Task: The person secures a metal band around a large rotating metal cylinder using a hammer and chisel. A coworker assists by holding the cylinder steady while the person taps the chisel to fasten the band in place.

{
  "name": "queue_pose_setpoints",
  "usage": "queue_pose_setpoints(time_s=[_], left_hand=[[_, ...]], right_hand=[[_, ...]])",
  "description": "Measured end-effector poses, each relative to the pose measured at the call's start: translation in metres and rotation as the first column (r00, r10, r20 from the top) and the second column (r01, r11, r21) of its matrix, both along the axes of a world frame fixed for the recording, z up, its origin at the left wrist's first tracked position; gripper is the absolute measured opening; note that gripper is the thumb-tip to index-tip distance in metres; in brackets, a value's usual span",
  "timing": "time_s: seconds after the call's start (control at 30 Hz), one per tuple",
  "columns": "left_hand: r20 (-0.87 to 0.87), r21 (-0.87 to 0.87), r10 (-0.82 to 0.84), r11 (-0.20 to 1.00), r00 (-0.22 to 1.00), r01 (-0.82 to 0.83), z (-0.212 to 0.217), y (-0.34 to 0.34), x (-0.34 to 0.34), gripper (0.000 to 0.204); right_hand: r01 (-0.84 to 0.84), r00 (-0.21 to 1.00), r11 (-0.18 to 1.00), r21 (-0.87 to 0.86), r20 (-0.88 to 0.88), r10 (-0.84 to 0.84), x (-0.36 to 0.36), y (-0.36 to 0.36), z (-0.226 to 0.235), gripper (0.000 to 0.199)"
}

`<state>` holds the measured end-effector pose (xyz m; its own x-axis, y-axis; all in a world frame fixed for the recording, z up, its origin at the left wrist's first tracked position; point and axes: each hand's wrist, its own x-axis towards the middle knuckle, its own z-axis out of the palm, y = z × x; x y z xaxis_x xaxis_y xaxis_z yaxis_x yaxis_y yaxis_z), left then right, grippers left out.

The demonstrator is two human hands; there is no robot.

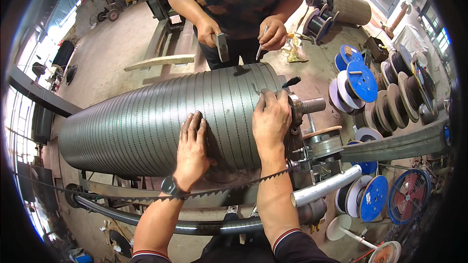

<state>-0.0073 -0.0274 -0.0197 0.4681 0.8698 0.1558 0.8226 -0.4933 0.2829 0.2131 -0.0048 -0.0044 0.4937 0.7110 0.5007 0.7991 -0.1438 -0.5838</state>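
A large grey metal roller [146, 122] with closely spaced grooves lies across the middle. My left hand [194, 141] rests open on its near side, fingers stretched out, with a dark watch on the wrist. Close to the roller's right end, my right hand [272, 117] has its fingers curled against the surface; whatever they pinch is hidden. A dark saw-toothed metal strip [234, 190] runs across at my forearms. Opposite me, a co-worker holds a hammer [222, 47] in one hand and a thin metal rod [262, 43] in the other, above the roller's far side.
A shaft [312, 105] juts from the roller's right end. Below it are a small spool [327, 146] and a silver tube [325, 185]. Several blue-sided reels [361, 80] and a red-bladed fan [409, 196] stand on the right. A wooden plank [159, 62] lies beyond the roller.
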Motion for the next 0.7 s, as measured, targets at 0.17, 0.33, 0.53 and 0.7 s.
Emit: queue_pose_setpoints(time_s=[0.17, 0.33, 0.53, 0.7], left_hand=[[-0.003, -0.001, 0.0, 1.0, 1.0, 0.0, 0.001, 0.0, 0.001, 0.129], [0.006, -0.011, 0.001, 1.0, 1.0, -0.001, -0.001, 0.0, -0.001, 0.13], [-0.013, -0.029, 0.002, 1.0, 1.0, -0.003, 0.0, 0.0, -0.002, 0.128], [0.008, -0.034, -0.007, 0.999, 1.0, 0.007, 0.0, 0.0, -0.002, 0.126]], right_hand=[[-0.043, 0.999, 0.998, -0.05, 0.001, 0.043, -0.001, 0.016, 0.004, 0.01], [-0.064, 0.998, 0.992, -0.108, -0.034, 0.06, 0.005, 0.012, 0.016, 0.009], [-0.121, 0.992, 0.985, -0.125, -0.055, 0.115, 0.005, 0.026, 0.02, 0.013], [-0.206, 0.978, 0.955, -0.212, -0.087, 0.192, 0.022, 0.04, 0.024, 0.019]])
